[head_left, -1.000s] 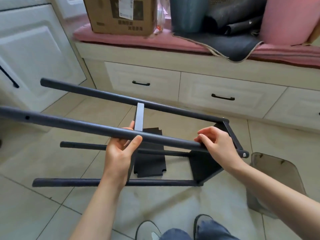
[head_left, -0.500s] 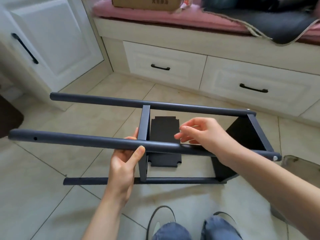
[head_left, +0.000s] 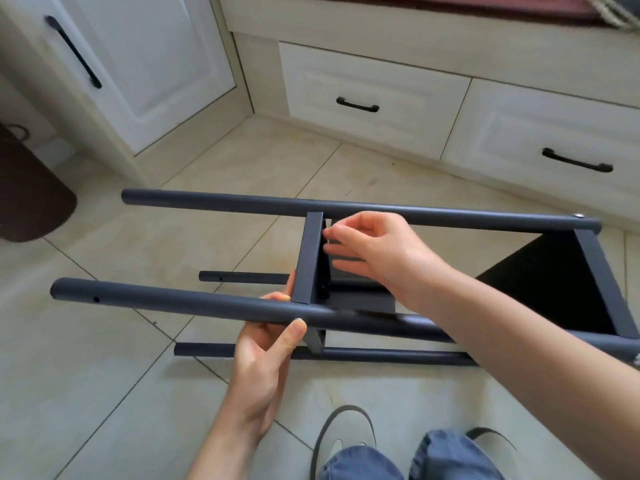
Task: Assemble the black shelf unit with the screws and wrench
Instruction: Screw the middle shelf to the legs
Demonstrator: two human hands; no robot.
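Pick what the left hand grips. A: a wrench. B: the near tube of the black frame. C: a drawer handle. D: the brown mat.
B: the left hand wraps its thumb and fingers around the near tube just below the upright shelf panel.

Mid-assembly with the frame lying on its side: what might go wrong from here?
The middle shelf panel looks loose between the poles; only the right hand's fingertips touch it, so it may slip or tilt. The left hand alone grips the near pole, so the frame may twist. No screw or wrench shows.
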